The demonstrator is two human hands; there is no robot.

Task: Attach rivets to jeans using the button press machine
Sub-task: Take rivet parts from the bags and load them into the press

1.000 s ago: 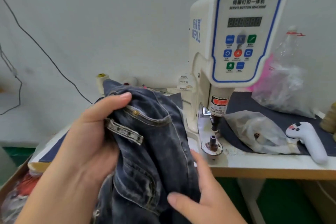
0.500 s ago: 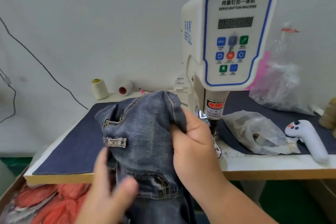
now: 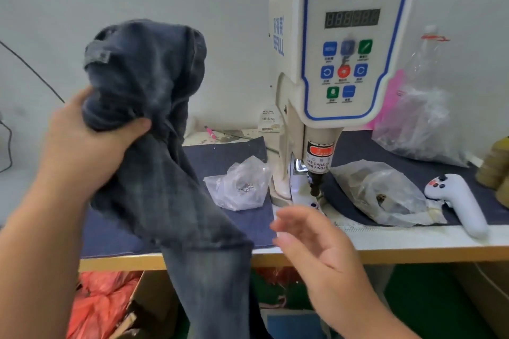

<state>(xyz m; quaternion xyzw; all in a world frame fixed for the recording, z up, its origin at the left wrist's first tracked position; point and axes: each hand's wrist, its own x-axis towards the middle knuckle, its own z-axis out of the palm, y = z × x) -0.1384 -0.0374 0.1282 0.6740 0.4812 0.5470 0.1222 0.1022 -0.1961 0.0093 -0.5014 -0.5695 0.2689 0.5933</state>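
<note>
Left hand (image 3: 91, 143) gripped a bunched fold of the jeans (image 3: 154, 129) and held them raised above the left part of the table (image 3: 385, 252) — waistband end uppermost, one leg hanging past the front edge; the denim was motion-blurred, so I could not make out any rivets on it. Right hand (image 3: 316, 248) was free, fingers loosely spread and holding nothing, just in front of the button press machine (image 3: 344, 44). A small clear bag (image 3: 239, 187) lay on the dark mat beside the machine's base — contents probably metal parts.
</note>
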